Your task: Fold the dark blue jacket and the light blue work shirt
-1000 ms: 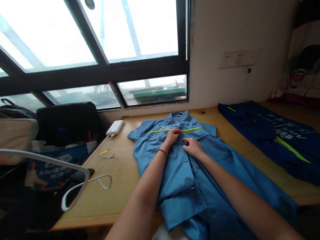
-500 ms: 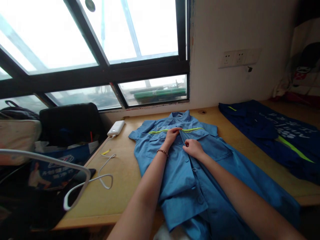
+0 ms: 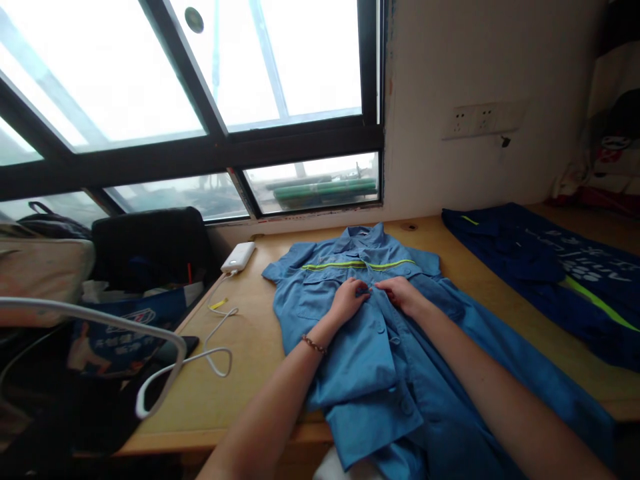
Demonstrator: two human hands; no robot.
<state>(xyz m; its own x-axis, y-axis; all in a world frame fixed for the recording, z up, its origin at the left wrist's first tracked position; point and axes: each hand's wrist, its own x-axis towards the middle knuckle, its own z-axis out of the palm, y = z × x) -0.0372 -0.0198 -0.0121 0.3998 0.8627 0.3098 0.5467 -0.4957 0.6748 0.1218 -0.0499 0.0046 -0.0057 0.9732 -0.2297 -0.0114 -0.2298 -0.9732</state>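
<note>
A light blue work shirt with a yellow-green chest stripe lies face up on the wooden table, collar toward the window. My left hand and my right hand meet at the button placket just below the stripe. The fingers of both hands are curled and pinch the shirt's front edge. A beaded bracelet sits on my left wrist. The shirt's hem hangs over the near table edge.
A dark blue garment lies on the table at the right. A white power bank with a looped white cable is at the left. Bags and a black case stand beside the table's left edge. A white hanger juts in.
Both hands have moved down the placket, from the yellow-green stripe to a spot just below it, and have come closer together. The view has shifted slightly.
</note>
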